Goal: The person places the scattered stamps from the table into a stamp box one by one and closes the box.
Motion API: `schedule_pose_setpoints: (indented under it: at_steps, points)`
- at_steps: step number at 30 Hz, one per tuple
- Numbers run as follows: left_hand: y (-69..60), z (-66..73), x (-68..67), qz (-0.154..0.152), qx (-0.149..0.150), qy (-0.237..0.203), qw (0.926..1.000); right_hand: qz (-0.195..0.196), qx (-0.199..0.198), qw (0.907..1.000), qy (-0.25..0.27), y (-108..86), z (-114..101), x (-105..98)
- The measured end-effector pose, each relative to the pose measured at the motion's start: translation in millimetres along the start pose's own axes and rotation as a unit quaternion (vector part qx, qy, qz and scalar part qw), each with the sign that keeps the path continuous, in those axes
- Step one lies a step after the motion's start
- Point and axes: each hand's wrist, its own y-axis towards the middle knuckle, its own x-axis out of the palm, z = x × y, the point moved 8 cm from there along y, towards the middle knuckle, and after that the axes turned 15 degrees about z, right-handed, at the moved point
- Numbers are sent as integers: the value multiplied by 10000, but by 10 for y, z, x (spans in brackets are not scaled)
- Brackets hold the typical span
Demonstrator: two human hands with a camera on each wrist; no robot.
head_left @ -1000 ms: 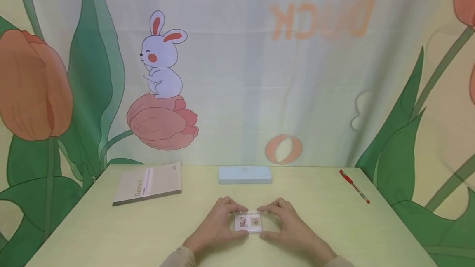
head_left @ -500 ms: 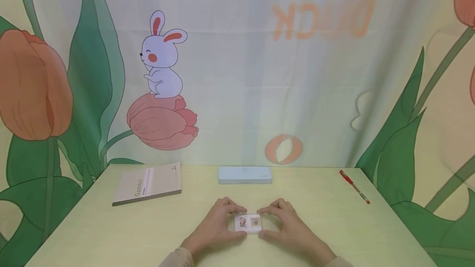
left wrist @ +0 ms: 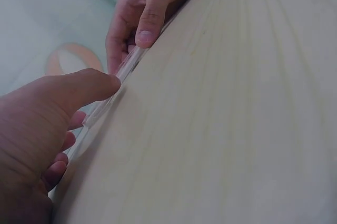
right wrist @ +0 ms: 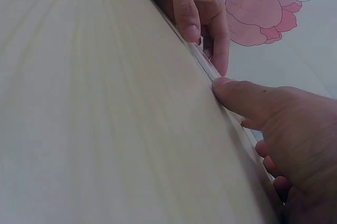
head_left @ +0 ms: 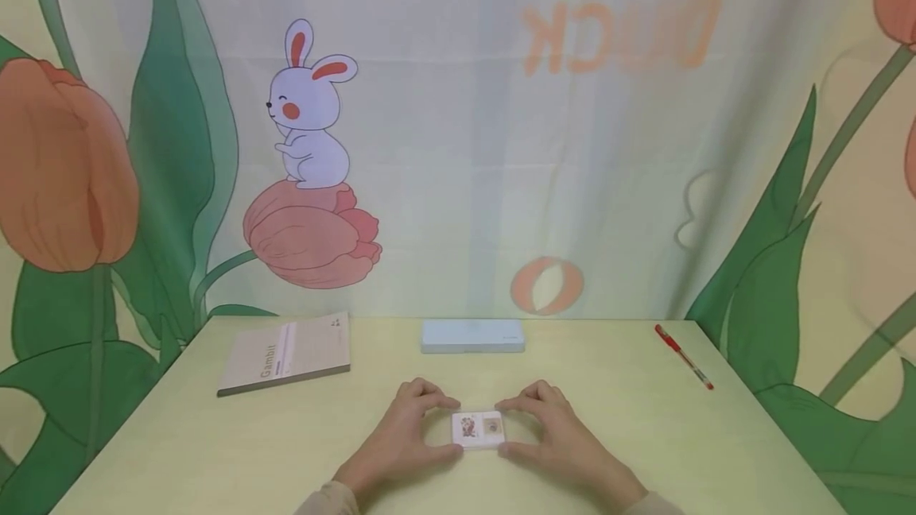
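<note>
A small flat white rectangular case (head_left: 478,431) with clear edges lies near the table's front middle. Its top bears a cartoon figure on the left and a small square picture on the right. My left hand (head_left: 401,437) pinches its left end, thumb on the near edge and index finger on the far edge. At the other end, my right hand (head_left: 561,437) does the same. From the left wrist, the case (left wrist: 129,65) appears edge-on as a thin clear strip, low over the table. The fingertips on the far edge are partly hidden in both wrist views.
A notebook (head_left: 286,354) marked "Gambit" lies at the back left of the pale yellow table (head_left: 215,451). A light blue box (head_left: 472,336) sits at the back middle, and a red pen (head_left: 684,357) at the right. Behind hangs a printed curtain (head_left: 444,141).
My left hand has shifted slightly left, its thumb and index finger now at the case's left corners. The right hand and the case have barely moved.
</note>
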Motion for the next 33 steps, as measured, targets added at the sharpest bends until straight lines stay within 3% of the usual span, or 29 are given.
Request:
schedule_pose_setpoints:
  at_steps: [33]
  points:
    - [-2, -19, 1, -63, -88, 49, 9999, -163, 166, 9997, 80, 26, -1, 20]
